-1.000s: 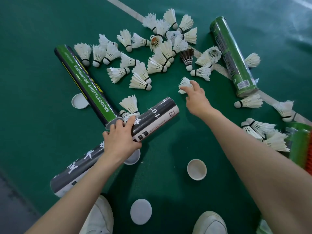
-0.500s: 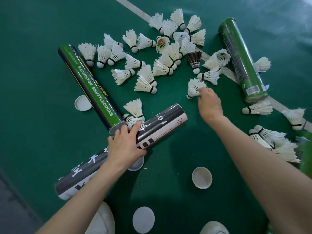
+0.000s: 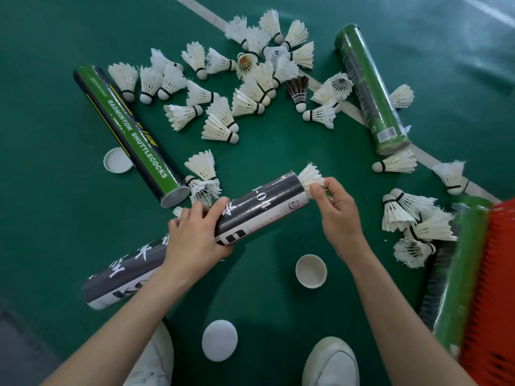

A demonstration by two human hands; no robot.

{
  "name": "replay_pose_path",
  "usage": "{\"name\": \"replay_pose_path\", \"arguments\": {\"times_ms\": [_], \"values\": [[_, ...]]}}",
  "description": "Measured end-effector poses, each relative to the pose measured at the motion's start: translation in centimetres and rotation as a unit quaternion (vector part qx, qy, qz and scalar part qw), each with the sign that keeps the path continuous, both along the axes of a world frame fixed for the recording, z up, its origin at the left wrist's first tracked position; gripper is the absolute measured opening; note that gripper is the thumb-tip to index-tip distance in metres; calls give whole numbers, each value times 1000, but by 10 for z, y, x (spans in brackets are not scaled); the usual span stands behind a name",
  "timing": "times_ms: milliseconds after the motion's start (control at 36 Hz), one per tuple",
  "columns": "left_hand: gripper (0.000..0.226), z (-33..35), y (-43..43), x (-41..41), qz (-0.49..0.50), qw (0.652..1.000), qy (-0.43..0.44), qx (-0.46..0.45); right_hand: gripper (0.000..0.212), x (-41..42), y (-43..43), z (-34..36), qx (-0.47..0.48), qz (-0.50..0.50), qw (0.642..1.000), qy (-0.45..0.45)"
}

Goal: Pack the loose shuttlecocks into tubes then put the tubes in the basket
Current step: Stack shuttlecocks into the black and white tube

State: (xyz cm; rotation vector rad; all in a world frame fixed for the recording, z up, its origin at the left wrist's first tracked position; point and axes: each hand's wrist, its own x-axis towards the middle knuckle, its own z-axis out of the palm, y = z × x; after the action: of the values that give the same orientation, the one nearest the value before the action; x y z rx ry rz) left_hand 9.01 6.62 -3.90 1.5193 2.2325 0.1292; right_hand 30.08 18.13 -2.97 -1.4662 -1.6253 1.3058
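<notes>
A person's left hand grips the black tube mid-length over the court floor while the right hand pinches a light, likely crush-prone feathered shuttlecock by its skirt at the tube's mouth.

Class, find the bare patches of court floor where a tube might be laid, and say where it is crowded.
Bare court floor lies wide left of the green tube marked BADMINTON SHUTTLECOCKS. A smaller patch sits between the black tube, the shuttlecock pile and the right green tube. Crowded: that pile, and beside the orange basket.
</notes>
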Motion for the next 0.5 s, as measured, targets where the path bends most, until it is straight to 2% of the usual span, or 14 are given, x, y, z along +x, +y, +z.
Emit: {"name": "replay_pose_path", "arguments": {"times_ms": [111,361,500], "values": [[84,5,-4,12,-17,999,-23,25,32,5,-10,10,2,-1,1000,24],[86,10,-12,19,-21,997,-26,64,38,4,-27,24,-70,-19,992,104],[85,9,-11,19,-31,997,-10,72,66,0,-33,31,-94,31,990,104]]}}
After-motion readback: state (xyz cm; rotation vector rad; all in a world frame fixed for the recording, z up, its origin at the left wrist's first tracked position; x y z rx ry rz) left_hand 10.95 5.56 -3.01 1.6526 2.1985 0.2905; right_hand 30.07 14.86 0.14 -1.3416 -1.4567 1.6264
